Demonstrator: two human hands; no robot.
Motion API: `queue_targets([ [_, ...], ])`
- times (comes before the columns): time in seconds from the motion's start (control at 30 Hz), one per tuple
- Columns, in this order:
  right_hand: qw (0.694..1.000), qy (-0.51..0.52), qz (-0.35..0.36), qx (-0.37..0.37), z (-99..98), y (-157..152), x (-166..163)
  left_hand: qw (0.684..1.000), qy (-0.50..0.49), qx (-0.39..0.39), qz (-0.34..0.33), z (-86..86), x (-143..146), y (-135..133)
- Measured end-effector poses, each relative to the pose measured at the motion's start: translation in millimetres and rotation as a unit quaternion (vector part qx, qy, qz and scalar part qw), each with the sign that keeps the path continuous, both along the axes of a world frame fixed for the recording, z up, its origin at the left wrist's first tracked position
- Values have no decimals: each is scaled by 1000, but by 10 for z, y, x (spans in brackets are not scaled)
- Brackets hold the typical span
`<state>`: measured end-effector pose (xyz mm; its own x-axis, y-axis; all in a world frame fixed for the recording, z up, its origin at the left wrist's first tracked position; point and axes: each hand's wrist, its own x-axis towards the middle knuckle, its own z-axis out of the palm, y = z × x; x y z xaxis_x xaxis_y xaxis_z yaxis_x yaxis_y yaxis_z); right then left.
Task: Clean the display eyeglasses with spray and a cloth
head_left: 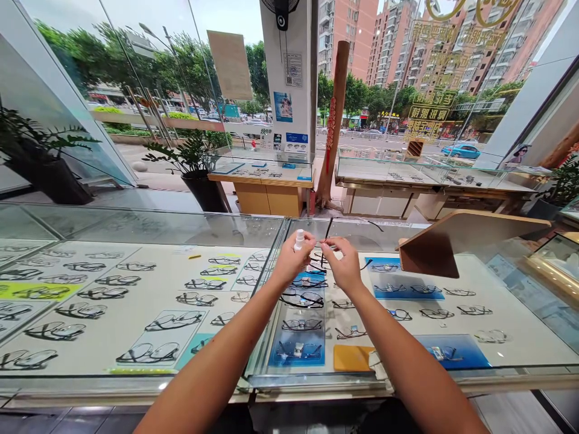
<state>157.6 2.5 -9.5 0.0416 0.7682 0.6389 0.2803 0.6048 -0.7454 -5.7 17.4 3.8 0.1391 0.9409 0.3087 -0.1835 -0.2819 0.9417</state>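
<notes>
My left hand (287,259) is closed around a small white spray bottle (299,237), whose cap end sticks up above the fingers. Close beside it, my right hand (345,263) pinches a pair of eyeglasses (329,228) with thin dark temples. One temple points upward past the fingertips; the lenses are hard to make out between the hands. Both hands are held over a glass display case, their fingertips nearly meeting. Under them, inside the case, several eyeglasses (302,299) lie in a column on a blue strip.
A brown wooden stand (429,247) rests on the case at right. An orange-yellow rectangular piece (351,358) and a crumpled white cloth (379,365) are near the front edge. More eyeglasses (154,321) fill the left case. Beyond are a potted plant (203,187) and a wooden post (336,120).
</notes>
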Motion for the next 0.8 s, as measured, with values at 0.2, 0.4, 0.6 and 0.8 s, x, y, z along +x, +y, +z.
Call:
queue_targets([
  [0.2,996,71,16,-53,94,16,82,997,-67,-19,-26,-9,-52,92],
  [0.4,988,98,77,-87,137,63,173,995,-56,-22,-82,-24,-45,87],
  [0.6,983,72,139,-96,185,82,230,993,-50,-55,-89,43,-92,50],
  [0.8,967,34,215,-134,200,13,175,999,37,14,-33,-10,-150,115],
])
